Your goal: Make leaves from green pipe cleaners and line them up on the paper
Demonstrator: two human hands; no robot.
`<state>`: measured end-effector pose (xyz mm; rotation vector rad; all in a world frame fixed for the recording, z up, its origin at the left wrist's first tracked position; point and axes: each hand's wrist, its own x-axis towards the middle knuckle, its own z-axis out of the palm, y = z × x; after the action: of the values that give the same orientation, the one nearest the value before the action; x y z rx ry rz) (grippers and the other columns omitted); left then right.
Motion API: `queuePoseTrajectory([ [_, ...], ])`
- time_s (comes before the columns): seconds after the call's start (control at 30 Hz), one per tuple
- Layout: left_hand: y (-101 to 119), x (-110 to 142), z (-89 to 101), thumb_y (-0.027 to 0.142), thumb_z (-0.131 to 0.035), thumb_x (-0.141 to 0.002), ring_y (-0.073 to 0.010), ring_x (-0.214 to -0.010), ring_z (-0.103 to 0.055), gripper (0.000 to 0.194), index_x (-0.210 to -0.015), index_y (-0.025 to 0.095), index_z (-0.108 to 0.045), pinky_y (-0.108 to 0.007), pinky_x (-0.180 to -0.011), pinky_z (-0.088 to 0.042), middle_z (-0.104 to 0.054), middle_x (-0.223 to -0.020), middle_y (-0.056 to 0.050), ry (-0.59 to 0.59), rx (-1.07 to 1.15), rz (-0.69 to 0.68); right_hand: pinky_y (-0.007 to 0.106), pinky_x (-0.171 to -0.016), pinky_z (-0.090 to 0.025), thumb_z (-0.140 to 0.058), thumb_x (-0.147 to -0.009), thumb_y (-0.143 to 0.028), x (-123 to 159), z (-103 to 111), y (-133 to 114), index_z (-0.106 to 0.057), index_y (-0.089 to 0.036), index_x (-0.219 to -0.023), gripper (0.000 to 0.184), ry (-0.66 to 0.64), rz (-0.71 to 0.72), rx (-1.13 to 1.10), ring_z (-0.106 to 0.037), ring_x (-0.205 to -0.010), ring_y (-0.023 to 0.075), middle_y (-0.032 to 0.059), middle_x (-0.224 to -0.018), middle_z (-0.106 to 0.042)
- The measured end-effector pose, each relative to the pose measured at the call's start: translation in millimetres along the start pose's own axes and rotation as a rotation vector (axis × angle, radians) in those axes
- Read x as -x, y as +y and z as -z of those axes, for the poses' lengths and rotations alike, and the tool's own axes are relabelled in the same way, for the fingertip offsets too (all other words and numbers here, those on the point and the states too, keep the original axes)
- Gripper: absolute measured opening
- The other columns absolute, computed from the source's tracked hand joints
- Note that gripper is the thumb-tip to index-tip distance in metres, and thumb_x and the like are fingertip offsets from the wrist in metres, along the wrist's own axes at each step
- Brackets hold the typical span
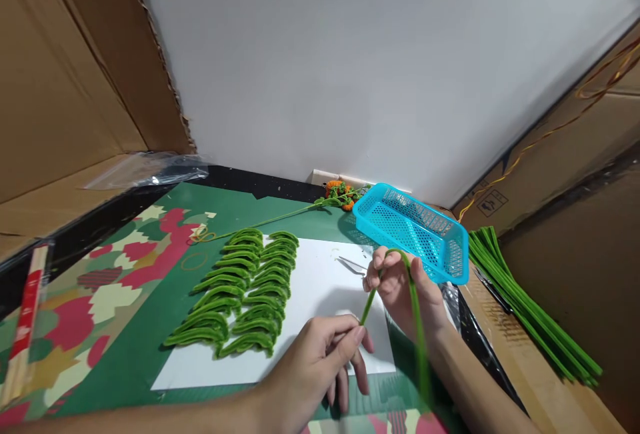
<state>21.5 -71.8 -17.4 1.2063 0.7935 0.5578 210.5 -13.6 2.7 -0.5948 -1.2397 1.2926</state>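
Note:
A green pipe cleaner (416, 301) arches over the fingers of my right hand (400, 287), which is raised above the white paper with its fingers curled around the stem. Lower down, the thumb and forefinger of my left hand (325, 361) pinch the pipe cleaner's near end. The other end hangs down past my right wrist and is blurred. Left of my hands, two columns of bent green pipe-cleaner leaves (265, 294) lie on the white paper (320, 287). Partly behind my right fingers is a pointed metal tool (351, 265), perhaps scissors or tweezers.
Behind my right hand stands a blue plastic basket (463, 254). A bundle of straight green pipe cleaners (540, 314) lies on cardboard at the right. Orange flowers (336, 189) on a green stem rest near the wall. Wrapped chopsticks (27, 314) lie far left.

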Motion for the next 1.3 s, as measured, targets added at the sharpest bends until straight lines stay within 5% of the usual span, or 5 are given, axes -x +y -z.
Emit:
queuePoseTrajectory([
  [0.23, 4, 2, 2.9, 0.061, -0.045, -0.106, -0.0040, -0.032, -0.041, 0.048, -0.087, 0.019, -0.054, -0.016, -0.034, -0.024, -0.074, -0.067, -0.002, -0.029, -0.002, 0.015, 0.037, -0.080, -0.065, -0.078, -0.090, -0.053, -4, 4, -4, -0.084, -0.026, -0.091, 0.028, 0.148, -0.076, -0.016, -0.077, -0.093, 0.0227, 0.0078, -0.106, -0.081],
  [0.4, 7, 1, 3.6, 0.056, -0.046, -0.108, -0.0044, -0.040, -0.057, 0.046, -0.096, 0.015, -0.063, -0.015, -0.039, -0.032, -0.080, -0.089, -0.008, -0.055, 0.038, 0.012, 0.031, -0.071, -0.065, -0.082, -0.089, -0.046, -3, 1, -5, -0.085, -0.025, -0.092, 0.022, 0.149, -0.138, -0.062, -0.078, -0.080, 0.0182, 0.0083, -0.110, -0.082],
  [0.8, 6, -2, 6.6, 0.069, -0.052, -0.101, -0.0077, -0.035, -0.057, 0.054, -0.099, 0.016, -0.060, -0.013, -0.034, -0.025, -0.075, -0.063, -0.005, -0.028, 0.104, 0.049, 0.029, -0.067, -0.063, -0.089, -0.083, -0.037, -10, -1, -9, -0.084, -0.019, -0.075, 0.020, 0.098, -0.088, -0.070, -0.073, -0.074, 0.0146, 0.0063, -0.094, -0.075],
  [1.3, -2, -8, 9.9, 0.076, -0.069, -0.086, -0.0033, -0.030, -0.048, 0.060, -0.094, 0.018, -0.057, -0.010, -0.032, -0.027, -0.071, -0.060, -0.001, -0.085, 0.095, 0.014, 0.024, -0.071, -0.061, -0.089, -0.084, -0.035, -14, 6, -9, -0.085, -0.020, -0.078, 0.017, 0.162, -0.013, -0.132, -0.071, -0.076, 0.0116, 0.0049, -0.098, -0.074],
])
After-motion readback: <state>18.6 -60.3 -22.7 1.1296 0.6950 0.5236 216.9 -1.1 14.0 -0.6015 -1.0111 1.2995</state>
